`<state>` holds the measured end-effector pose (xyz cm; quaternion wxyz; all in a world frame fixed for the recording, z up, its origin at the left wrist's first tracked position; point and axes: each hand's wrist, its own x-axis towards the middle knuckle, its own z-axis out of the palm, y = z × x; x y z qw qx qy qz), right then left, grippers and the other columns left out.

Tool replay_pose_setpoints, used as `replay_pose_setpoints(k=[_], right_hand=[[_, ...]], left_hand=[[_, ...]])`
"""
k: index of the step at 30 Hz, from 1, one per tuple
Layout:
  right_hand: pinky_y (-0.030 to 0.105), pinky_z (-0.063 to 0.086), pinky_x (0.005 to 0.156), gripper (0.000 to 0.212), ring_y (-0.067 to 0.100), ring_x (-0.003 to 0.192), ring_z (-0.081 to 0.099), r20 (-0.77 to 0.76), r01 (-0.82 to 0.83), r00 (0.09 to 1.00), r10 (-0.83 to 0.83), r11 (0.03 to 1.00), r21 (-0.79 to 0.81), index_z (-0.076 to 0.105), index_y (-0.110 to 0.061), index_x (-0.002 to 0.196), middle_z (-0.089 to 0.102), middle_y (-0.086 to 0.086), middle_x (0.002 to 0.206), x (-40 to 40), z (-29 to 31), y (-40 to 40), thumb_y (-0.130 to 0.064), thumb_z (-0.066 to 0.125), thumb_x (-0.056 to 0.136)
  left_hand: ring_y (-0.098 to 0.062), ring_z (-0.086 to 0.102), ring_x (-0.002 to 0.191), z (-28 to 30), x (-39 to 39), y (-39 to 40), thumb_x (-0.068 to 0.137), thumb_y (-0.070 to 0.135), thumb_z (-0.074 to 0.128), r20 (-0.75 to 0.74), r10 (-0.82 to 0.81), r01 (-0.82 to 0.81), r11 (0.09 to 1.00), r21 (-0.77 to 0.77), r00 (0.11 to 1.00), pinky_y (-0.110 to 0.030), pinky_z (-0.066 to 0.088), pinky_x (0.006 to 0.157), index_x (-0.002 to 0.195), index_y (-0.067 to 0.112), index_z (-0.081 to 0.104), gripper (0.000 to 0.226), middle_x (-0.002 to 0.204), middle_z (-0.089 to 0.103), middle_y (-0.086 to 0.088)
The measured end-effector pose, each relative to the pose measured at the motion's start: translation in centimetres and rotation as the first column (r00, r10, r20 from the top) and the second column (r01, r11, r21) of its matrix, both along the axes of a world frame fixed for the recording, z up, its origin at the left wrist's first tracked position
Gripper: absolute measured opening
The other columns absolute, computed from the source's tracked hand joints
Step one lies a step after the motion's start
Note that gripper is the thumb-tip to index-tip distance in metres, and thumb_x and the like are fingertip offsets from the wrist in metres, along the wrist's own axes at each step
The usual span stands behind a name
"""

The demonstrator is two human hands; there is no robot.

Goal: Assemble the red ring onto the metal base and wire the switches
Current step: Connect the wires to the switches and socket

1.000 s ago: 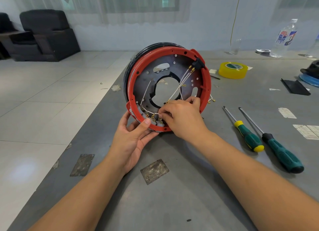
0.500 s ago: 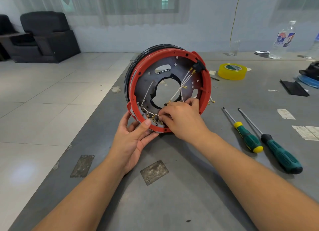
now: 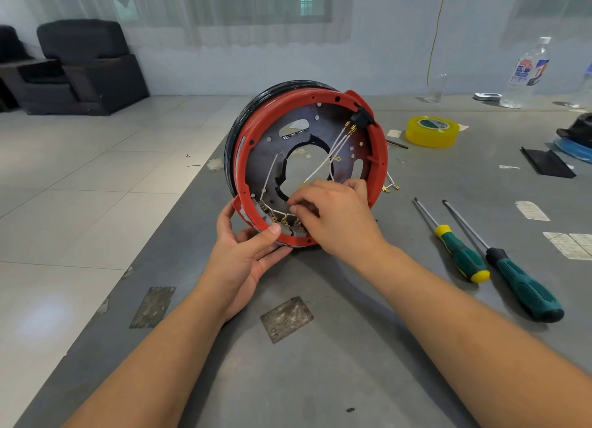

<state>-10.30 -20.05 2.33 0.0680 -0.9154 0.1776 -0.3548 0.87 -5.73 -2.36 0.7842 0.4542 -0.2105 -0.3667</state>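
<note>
Red ring propped on edge, lower rim gripped by left hand, white wire (brass-tipped) pinched by right hand, 2 screwdrivers laid nearby.

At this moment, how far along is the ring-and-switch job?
Done: the red ring sits around the metal base, and white wires reach the black switch. In hand: the left hand steadies the rim while the right hand works at the brass terminals. Left: loose wire ends hang outside the ring.
</note>
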Motion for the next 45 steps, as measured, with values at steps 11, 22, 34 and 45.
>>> replay_pose_setpoints(k=[11,22,34,45], right_hand=[[0.039,0.023,0.078,0.014,0.008,0.089,0.060,-0.013,0.005,1.000,-0.005,1.000,0.008,0.075,-0.037,0.093,0.071,-0.015,0.090,0.6,0.1,1.5,-0.035,0.062,0.095],[0.036,0.024,0.081,0.012,0.014,0.094,0.059,-0.070,-0.011,0.997,0.010,1.000,-0.012,0.071,-0.031,0.095,0.065,-0.011,0.094,0.6,0.2,1.7,-0.029,0.059,0.095],[0.044,0.045,0.086,0.010,0.021,0.089,0.061,-0.002,-0.107,0.994,0.108,0.989,0.105,0.068,-0.014,0.097,0.063,-0.002,0.095,0.6,-0.1,1.8,-0.010,0.060,0.093],[0.048,0.050,0.090,0.009,0.005,0.076,0.050,0.079,-0.151,0.988,0.132,0.928,0.341,0.074,-0.027,0.095,0.051,-0.016,0.081,0.9,0.2,1.9,-0.023,0.067,0.091]], left_hand=[[-0.043,0.073,0.110,0.2,-0.4,0.0,0.072,0.002,0.083,0.031,-0.002,0.000,0.999,0.041,1.000,-0.045,0.064,0.082,0.145,0.034,0.038,0.091,0.119,0.072,-0.025],[-0.044,0.074,0.106,0.7,-0.7,0.1,0.077,0.000,0.080,0.019,-0.036,0.036,0.999,0.039,0.999,-0.043,0.064,0.079,0.144,0.030,0.037,0.085,0.111,0.076,-0.020],[-0.041,0.075,0.106,1.2,-1.1,0.1,0.075,0.000,0.078,0.000,-0.039,0.039,0.998,0.045,0.999,-0.041,0.064,0.077,0.134,0.031,0.042,0.076,0.119,0.074,-0.025],[-0.041,0.074,0.107,1.2,-1.1,0.2,0.076,-0.002,0.077,0.003,-0.039,0.039,0.999,0.036,0.999,-0.041,0.064,0.078,0.143,0.026,0.037,0.083,0.118,0.073,-0.026]])
